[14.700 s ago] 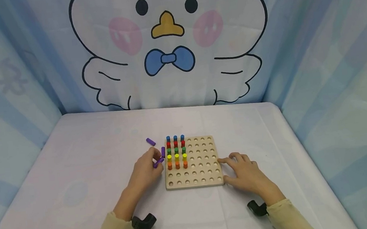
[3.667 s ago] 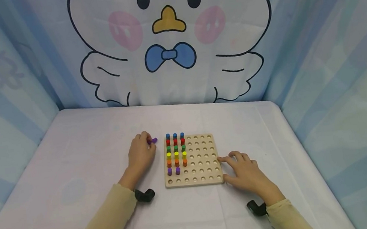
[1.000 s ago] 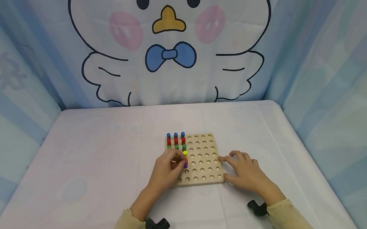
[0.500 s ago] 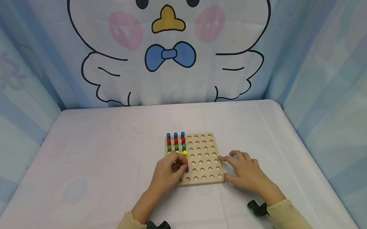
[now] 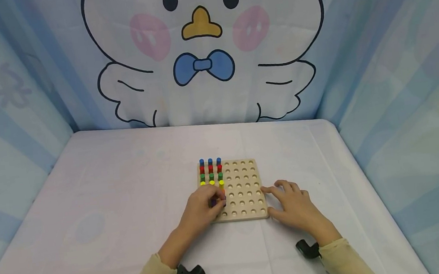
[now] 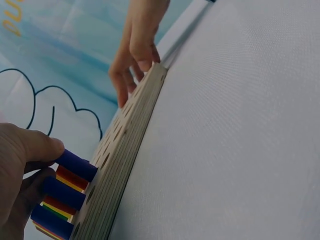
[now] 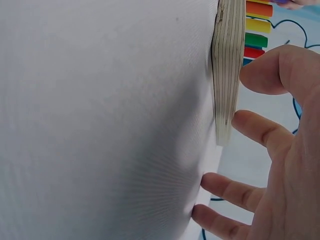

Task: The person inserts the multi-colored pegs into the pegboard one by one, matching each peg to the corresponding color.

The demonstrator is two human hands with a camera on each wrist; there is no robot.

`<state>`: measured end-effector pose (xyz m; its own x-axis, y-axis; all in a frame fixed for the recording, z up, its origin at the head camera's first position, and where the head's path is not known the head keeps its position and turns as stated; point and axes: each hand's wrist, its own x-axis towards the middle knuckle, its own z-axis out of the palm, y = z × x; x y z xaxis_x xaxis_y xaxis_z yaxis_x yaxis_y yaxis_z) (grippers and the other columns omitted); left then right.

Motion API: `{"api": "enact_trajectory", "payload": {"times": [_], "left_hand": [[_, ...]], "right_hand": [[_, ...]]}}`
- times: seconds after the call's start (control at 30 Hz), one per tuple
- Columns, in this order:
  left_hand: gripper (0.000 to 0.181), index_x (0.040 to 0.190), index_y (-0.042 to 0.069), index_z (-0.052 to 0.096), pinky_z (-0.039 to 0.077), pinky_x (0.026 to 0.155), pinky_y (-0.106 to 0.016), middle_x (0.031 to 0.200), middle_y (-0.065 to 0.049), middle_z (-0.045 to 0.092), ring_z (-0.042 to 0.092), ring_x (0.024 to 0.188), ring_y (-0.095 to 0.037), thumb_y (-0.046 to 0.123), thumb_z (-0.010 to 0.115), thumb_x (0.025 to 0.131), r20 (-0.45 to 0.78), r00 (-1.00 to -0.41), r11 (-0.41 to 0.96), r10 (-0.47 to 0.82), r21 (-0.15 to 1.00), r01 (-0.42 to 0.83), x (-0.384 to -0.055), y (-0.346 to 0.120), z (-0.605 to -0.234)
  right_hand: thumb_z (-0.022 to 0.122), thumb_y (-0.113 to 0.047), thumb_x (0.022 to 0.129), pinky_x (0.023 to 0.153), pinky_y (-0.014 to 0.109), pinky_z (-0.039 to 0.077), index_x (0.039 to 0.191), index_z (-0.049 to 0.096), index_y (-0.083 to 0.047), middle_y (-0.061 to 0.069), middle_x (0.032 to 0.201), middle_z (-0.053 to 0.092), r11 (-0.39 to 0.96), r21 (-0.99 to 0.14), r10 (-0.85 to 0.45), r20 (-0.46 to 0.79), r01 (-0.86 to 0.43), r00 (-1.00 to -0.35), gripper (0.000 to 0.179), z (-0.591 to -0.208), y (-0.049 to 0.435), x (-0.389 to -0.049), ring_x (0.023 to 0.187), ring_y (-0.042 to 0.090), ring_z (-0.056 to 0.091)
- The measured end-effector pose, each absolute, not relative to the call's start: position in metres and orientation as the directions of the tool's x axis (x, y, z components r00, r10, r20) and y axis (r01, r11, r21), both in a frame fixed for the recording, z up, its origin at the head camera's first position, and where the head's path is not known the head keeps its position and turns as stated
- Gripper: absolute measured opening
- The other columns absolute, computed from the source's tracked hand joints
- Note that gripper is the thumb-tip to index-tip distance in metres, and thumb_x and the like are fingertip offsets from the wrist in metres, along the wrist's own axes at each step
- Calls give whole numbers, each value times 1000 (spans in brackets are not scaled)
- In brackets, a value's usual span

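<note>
My left hand (image 5: 199, 207) is over the lower left part of a wooden peg board (image 5: 247, 199). Its thumb and a finger pinch a purple peg (image 6: 77, 166), which stands upright in a hole in the left wrist view. Two more purple pegs (image 6: 65, 192) stand beside it in the same row. Behind them are rows of blue pegs (image 5: 210, 161), red, green, yellow and orange ones, partly covered by the hand. At the board's right edge, my right hand (image 5: 294, 205) touches the side with thumb and index finger, its other fingers resting on the table.
A white cloth covers the table (image 5: 127, 188) around the board. Holes without pegs fill the board's right side and its front row. A patterned curtain (image 5: 207, 102) stands behind the table, with more curtain at both sides.
Purple pegs lay loose left of the board earlier; now they stand in it. My left hand came from the far left with the last one and lowered it into its hole. The right hand stays put.
</note>
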<state>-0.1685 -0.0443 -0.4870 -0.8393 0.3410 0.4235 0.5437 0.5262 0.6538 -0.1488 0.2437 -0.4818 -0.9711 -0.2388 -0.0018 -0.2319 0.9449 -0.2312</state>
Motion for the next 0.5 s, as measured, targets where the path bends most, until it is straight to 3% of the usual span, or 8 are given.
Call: {"api": "enact_trajectory", "payload": {"times": [0.5], "left_hand": [[17, 91, 16, 69, 47, 68, -24, 86, 7, 63, 56, 79, -12, 8, 83, 86, 470, -817, 555, 333, 603, 573, -168, -42, -489]], "right_hand": [[65, -37, 92, 97, 72, 41, 145, 59, -28, 19, 144, 50, 945, -236, -234, -3, -227, -972, 54, -481, 244, -148, 133, 48, 46]]}}
